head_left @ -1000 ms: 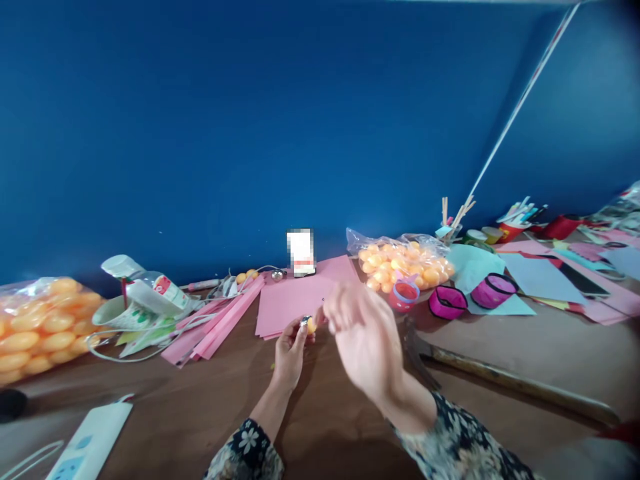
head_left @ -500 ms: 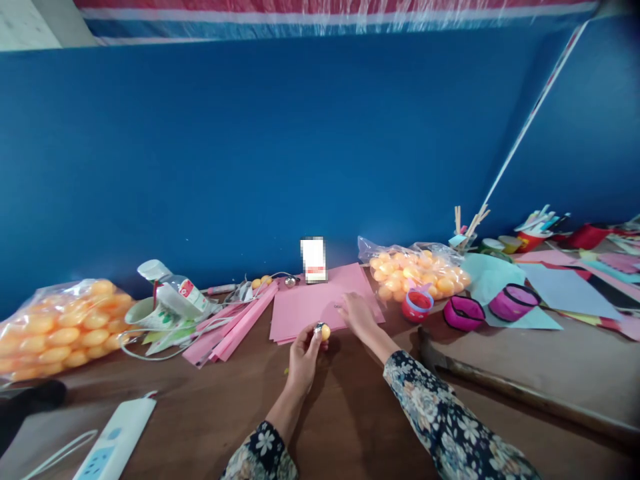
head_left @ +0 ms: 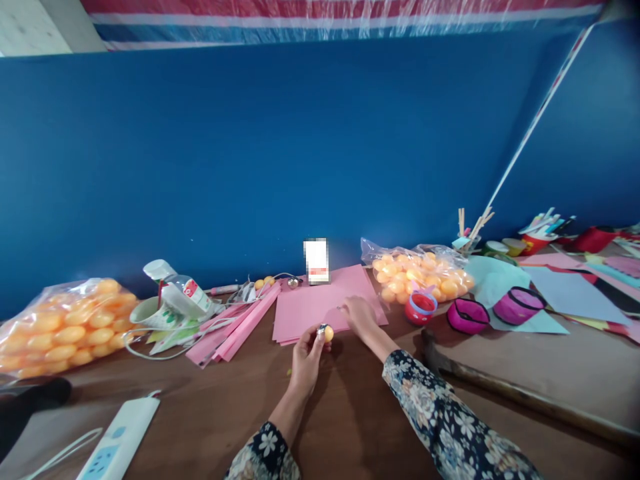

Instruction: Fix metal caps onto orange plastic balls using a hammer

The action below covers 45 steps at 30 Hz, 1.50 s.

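My left hand [head_left: 306, 360], low in the middle over the brown table, pinches a small yellow ball [head_left: 328, 333] between thumb and fingers. Its upper left side looks dark and silvery. To the right, my right hand [head_left: 361, 316] rests on a stack of pink paper [head_left: 305, 313], fingertips bent together and pointing left. By those fingertips lies a tiny dark thing [head_left: 339, 307], too small to name; whether the fingers grip it is hard to see. Flower-patterned sleeves cover both forearms.
Clear bags of orange balls [head_left: 65, 330] [head_left: 415, 273] stand left and right. A hammer [head_left: 500, 383] lies at right, near magenta fabric cuffs [head_left: 469, 315] and a red cup [head_left: 420, 308]. A power strip [head_left: 117, 437] is front left, a bottle [head_left: 187, 297] and pink strips [head_left: 240, 327] behind it.
The view has shifted slightly, moving the scene a little to the right. My right fingertips have moved slightly over the pink paper; my left hand keeps its hold on the ball.
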Tool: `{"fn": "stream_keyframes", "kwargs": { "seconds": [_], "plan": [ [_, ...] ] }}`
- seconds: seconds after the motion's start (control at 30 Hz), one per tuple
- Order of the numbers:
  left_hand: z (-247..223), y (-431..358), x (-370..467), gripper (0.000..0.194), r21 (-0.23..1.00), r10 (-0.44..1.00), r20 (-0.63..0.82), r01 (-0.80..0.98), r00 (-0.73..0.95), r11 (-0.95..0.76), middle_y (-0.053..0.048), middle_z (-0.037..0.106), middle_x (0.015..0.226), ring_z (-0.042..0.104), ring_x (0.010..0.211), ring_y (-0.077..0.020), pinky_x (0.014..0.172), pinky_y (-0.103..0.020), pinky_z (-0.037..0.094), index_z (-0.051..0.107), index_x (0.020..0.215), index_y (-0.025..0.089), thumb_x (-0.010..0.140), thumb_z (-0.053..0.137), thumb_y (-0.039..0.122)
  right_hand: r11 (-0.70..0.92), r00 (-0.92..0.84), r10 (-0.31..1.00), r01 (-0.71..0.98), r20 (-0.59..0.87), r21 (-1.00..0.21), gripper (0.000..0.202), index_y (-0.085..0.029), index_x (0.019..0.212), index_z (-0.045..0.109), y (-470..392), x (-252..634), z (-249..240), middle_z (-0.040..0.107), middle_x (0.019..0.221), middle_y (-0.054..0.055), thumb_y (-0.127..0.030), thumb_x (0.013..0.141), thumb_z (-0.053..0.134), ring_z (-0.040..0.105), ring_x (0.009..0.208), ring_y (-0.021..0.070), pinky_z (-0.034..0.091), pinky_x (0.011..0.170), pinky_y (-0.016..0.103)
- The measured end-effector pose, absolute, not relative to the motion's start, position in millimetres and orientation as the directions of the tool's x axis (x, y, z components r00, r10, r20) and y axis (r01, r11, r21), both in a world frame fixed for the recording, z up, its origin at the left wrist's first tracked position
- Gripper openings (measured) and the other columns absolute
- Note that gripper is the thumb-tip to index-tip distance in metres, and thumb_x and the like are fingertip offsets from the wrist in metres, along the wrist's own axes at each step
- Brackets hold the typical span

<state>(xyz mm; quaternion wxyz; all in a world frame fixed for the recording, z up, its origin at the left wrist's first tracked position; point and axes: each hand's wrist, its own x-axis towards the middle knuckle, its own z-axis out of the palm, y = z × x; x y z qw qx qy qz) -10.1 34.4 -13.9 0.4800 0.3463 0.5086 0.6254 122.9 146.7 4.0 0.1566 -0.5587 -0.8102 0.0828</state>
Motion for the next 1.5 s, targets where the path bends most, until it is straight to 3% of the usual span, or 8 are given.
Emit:
{"fn": "stream_keyframes", "kwargs": {
  "seconds": [0.73, 1.1, 1.3, 1.5],
  "plan": [
    [-15.1, 34.4, -10.3, 0.037, 0.966, 0.950, -0.042, -0.256, -0.310, -0.041, -0.005, 0.067, 0.086, 0.059, 0.064, -0.0113, 0.062, -0.025, 0.048, 0.060, 0.103, 0.016, 0.072, 0.060, 0.036, 0.363, -0.335, 0.931, 0.882, 0.143, -0.300, 0.020, -0.018, 0.091, 0.062, 133.2, 125.8, 9.3, 0.060, 0.092, 0.007, -0.024, 0.087, 0.043, 0.049, 0.082, 0.0181, 0.030, 0.066, 0.026],
    [-13.3, 34.2, -10.6, 0.039, 0.967, 0.950, -0.040, -0.251, -0.309, -0.041, -0.006, 0.066, 0.087, 0.058, 0.064, -0.0121, 0.061, -0.025, 0.048, 0.059, 0.103, 0.015, 0.072, 0.060, 0.038, 0.369, -0.349, 0.929, 0.881, 0.121, -0.296, 0.016, -0.016, 0.086, 0.061, 128.6, 126.0, 7.6, 0.061, 0.092, 0.009, -0.019, 0.084, 0.046, 0.052, 0.085, 0.0191, 0.033, 0.071, 0.026],
    [-13.4, 33.6, -9.9, 0.039, 0.965, 0.947, -0.043, -0.260, -0.318, -0.043, -0.006, 0.066, 0.087, 0.058, 0.063, -0.0116, 0.060, -0.025, 0.048, 0.060, 0.102, 0.014, 0.071, 0.061, 0.038, 0.373, -0.347, 0.928, 0.857, 0.138, -0.357, 0.016, -0.014, 0.088, 0.060, 123.6, 127.4, 9.1, 0.063, 0.088, 0.011, -0.015, 0.083, 0.045, 0.055, 0.082, 0.0204, 0.036, 0.073, 0.028],
    [-10.9, 33.2, -8.5, 0.038, 0.965, 0.944, -0.044, -0.260, -0.327, -0.045, -0.006, 0.067, 0.084, 0.058, 0.063, -0.0119, 0.060, -0.025, 0.048, 0.061, 0.099, 0.014, 0.070, 0.062, 0.038, 0.393, -0.343, 0.919, 0.771, 0.193, -0.501, 0.016, -0.014, 0.089, 0.058, 113.2, 133.5, 11.1, 0.064, 0.084, 0.008, -0.016, 0.083, 0.043, 0.056, 0.078, 0.0186, 0.038, 0.072, 0.027]
  ]
}}
